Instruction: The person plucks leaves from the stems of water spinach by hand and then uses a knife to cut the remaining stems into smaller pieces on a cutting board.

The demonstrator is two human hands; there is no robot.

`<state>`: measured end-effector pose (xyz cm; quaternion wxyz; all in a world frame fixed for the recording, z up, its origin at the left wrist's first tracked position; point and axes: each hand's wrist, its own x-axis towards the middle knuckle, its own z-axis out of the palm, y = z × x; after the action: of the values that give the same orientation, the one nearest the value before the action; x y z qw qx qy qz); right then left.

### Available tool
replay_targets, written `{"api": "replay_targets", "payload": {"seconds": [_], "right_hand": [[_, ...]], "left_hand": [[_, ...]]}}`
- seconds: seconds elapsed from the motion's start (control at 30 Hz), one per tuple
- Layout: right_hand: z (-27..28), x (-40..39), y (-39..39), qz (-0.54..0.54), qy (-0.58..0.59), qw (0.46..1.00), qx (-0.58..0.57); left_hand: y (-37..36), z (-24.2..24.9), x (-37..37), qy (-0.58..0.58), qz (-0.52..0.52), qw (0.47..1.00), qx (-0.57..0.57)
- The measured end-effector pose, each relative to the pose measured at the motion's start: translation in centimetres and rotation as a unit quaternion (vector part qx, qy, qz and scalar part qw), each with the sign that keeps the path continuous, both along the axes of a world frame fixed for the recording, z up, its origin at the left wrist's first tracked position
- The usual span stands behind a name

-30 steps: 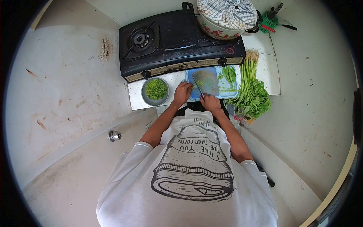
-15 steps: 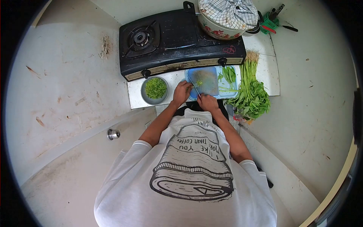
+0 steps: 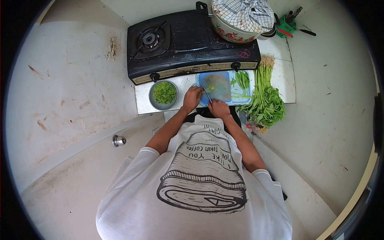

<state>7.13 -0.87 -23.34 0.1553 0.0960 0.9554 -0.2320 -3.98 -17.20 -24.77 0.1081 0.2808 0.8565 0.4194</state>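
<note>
Compared with the earlier frame, both hands stay in place over the blue cutting board (image 3: 240, 98). The right hand (image 3: 219, 108) fingers remain closed around the knife (image 3: 207, 91); the left hand (image 3: 193, 98) presses curled fingers onto the greens (image 3: 211, 87). Shirt text reads "I LIKE YOU MORE THAN COFFEE".

The only readable writing stands on the white T-shirt (image 3: 200, 176), printed in dark hand-drawn capitals above a drawing of a rolled or stacked shape. Seen from above it runs upside down, toward twelve o'clock, and reads roughly "I LIKE YOU MORE THAN COFFEE", with a further line nearer the collar too folded to make out. At about one o'clock, a small red scribble (image 3: 242, 53) on the black stove (image 3: 188, 40) cannot be read.
</note>
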Motion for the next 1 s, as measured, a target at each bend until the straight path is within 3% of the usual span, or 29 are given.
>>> {"api": "replay_targets", "payload": {"seconds": [1.0], "right_hand": [[0.3,0.4,-0.4,-0.007,-0.015,1.0,0.006]], "left_hand": [[0.0,0.7,-0.4,-0.006,-0.007,1.0,0.008]]}}
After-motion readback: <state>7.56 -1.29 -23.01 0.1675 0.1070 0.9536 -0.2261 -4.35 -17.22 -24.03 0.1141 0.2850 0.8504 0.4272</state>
